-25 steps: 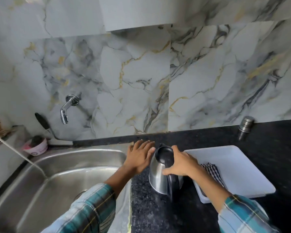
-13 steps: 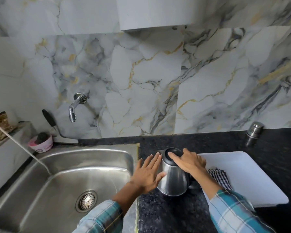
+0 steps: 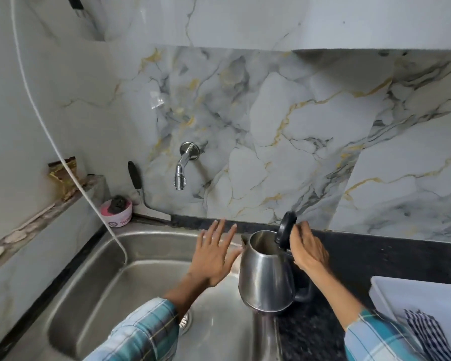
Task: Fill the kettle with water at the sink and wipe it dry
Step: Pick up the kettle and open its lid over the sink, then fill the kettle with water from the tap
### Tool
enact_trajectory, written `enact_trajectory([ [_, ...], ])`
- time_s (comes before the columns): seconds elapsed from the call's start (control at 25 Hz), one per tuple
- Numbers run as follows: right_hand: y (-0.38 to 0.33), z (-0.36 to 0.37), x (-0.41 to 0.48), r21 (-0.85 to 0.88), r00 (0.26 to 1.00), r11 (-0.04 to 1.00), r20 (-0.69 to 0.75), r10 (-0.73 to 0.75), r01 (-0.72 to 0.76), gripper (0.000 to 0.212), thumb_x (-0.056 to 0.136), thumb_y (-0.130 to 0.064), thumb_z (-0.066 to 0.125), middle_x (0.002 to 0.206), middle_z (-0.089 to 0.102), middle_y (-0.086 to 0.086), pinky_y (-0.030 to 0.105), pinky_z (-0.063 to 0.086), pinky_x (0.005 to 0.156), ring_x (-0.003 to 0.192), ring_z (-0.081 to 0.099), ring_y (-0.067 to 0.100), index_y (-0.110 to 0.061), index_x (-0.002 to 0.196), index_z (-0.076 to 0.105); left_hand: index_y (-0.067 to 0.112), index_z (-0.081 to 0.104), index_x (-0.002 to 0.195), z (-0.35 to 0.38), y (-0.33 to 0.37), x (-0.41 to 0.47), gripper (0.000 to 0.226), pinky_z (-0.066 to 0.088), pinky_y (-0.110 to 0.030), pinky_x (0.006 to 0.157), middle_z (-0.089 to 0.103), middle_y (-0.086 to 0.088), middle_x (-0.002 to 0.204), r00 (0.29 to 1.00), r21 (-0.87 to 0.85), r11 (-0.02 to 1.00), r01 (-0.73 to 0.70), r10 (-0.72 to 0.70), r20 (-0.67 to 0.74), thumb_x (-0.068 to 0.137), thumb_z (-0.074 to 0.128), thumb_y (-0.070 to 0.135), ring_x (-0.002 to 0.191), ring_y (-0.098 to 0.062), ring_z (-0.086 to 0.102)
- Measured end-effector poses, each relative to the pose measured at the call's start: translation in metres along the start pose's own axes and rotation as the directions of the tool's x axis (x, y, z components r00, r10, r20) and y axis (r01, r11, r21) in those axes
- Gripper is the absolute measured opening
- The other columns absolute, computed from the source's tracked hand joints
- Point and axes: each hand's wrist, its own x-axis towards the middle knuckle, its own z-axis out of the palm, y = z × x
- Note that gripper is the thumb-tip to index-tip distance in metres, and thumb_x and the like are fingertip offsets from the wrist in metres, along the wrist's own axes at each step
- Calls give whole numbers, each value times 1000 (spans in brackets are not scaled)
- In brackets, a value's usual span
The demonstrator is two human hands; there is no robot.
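A steel kettle (image 3: 267,278) stands on the dark counter at the sink's right rim, its black lid (image 3: 285,233) swung up and the inside showing. My right hand (image 3: 307,250) rests behind the raised lid, fingers touching it. My left hand (image 3: 214,256) is flat and spread, just left of the kettle's body over the sink (image 3: 94,287). The wall tap (image 3: 184,165) hangs above the sink's back, with no water running. A checked cloth (image 3: 427,332) lies in the white tray (image 3: 412,290) at lower right.
A pink tub with a dark scrubber (image 3: 116,212) sits at the sink's back left corner beside a black-handled utensil (image 3: 136,181). A white cord (image 3: 71,173) drops into the basin. The drain (image 3: 185,319) shows under my left sleeve.
The kettle's lid has gone from closed to raised under my right hand. My view has swung left toward the sink; my left hand stays spread beside the kettle.
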Motion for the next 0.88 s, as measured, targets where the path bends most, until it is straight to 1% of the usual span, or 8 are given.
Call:
enact_trajectory([
  [0.12, -30, 26, -10, 24, 998, 999, 44, 39, -40, 35, 99, -54, 21, 112, 72, 17, 47, 52, 83, 97, 69, 40, -25, 105, 40, 22, 23, 151, -30, -48, 18, 64, 12, -53, 119, 24, -9, 161, 943, -9, 967, 253, -249, -223, 98, 29, 56, 150, -30, 11],
  [0.28, -95, 85, -20, 40, 994, 999, 109, 31, -35, 39, 97, -56, 24, 112, 71, 15, 46, 48, 85, 101, 66, 38, -23, 108, 41, 14, 62, 116, -71, -104, 40, 58, 33, -51, 104, 71, -12, 115, 831, -90, 893, 441, -444, -335, 89, 46, 63, 136, -33, 40],
  [0.4, -160, 137, -19, 42, 984, 998, 168, -55, 49, 39, 98, -56, 25, 110, 70, 13, 42, 41, 77, 94, 64, 35, -22, 109, 40, 14, 71, 82, -99, -140, 41, 45, 40, -45, 92, 75, -10, 84, 780, -94, 861, 500, -495, -383, 79, 64, 58, 112, -30, 58],
  [0.52, -227, 185, -14, 57, 966, 990, 218, -138, 128, 43, 99, -57, 26, 107, 68, 9, 45, 44, 82, 96, 64, 34, -21, 118, 40, 14, 61, 59, -119, -187, 40, 31, 41, -37, 70, 66, -10, 60, 739, -176, 848, 499, -523, -424, 74, 63, 41, 70, -29, 58],
  [0.6, -261, 208, -8, 80, 962, 987, 223, -156, 142, 44, 99, -57, 25, 103, 66, 6, 46, 47, 83, 93, 64, 33, -22, 120, 39, 18, 58, 55, -133, -222, 45, 30, 37, -29, 56, 59, -1, 52, 764, -414, 803, 429, -567, -309, 74, 62, 40, 55, -20, 52],
  [0.68, -277, 222, 2, 98, 968, 988, 209, -136, 117, 43, 98, -57, 24, 99, 64, 5, 48, 50, 86, 92, 64, 32, -22, 118, 39, 22, 69, 58, -142, -255, 54, 23, 39, -20, 54, 63, 7, 54, 868, -699, 650, 299, -489, -84, 77, 70, 35, 52, -5, 55],
  [0.76, -283, 234, 11, 119, 976, 991, 200, -88, 65, 44, 96, -59, 24, 90, 62, 1, 52, 55, 87, 92, 66, 34, -23, 113, 40, 18, 78, 72, -143, -282, 58, 12, 41, -12, 68, 75, 6, 73, 937, -860, 449, 242, -337, 88, 79, 74, 26, 67, 2, 64],
  [0.88, -278, 255, 10, 142, 974, 990, 222, -40, 8, 45, 92, -64, 23, 80, 53, -7, 55, 59, 83, 89, 65, 32, -24, 107, 40, 16, 77, 101, -126, -313, 54, 25, 37, -19, 97, 76, 5, 107, 948, -866, 390, 313, -177, 263, 81, 72, 31, 110, -5, 64],
])
